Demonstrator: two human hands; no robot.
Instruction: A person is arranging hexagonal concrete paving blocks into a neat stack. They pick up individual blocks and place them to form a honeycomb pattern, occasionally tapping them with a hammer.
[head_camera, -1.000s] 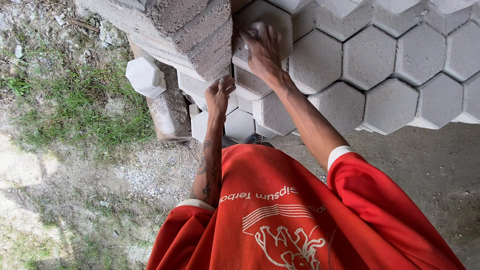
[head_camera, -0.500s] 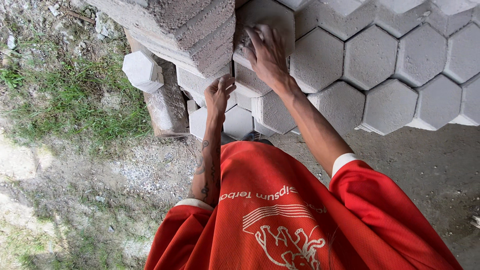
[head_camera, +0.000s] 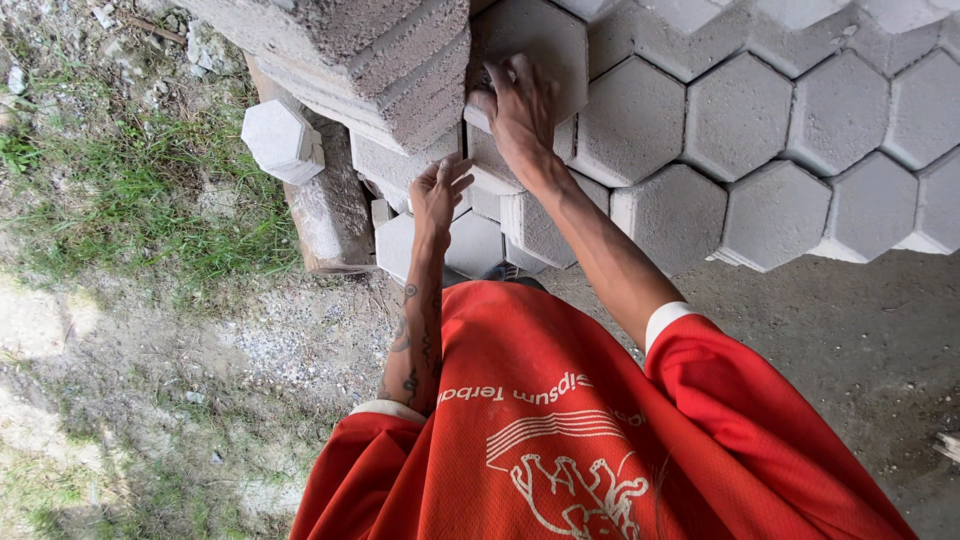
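Observation:
I look down past my red shirt at grey hexagonal paving blocks. My right hand (head_camera: 518, 105) grips the left edge of a hexagonal block (head_camera: 535, 45) lying among the laid blocks (head_camera: 735, 110), fingers curled over its side. My left hand (head_camera: 437, 190) reaches lower, fingers spread, touching the underside of a stack of blocks (head_camera: 385, 55) and a small block (head_camera: 480, 170) beneath it. Whether it grips anything is hidden.
A loose hexagonal block (head_camera: 282, 140) rests on a wooden beam (head_camera: 325, 215) at the left. Grass (head_camera: 120, 190) and gravelly dirt (head_camera: 200, 380) lie left and below. Bare concrete ground (head_camera: 850, 340) is at the right.
The view has shifted slightly. My right hand stays on the upper block and my left hand stays under the stack, its fingers a little more spread.

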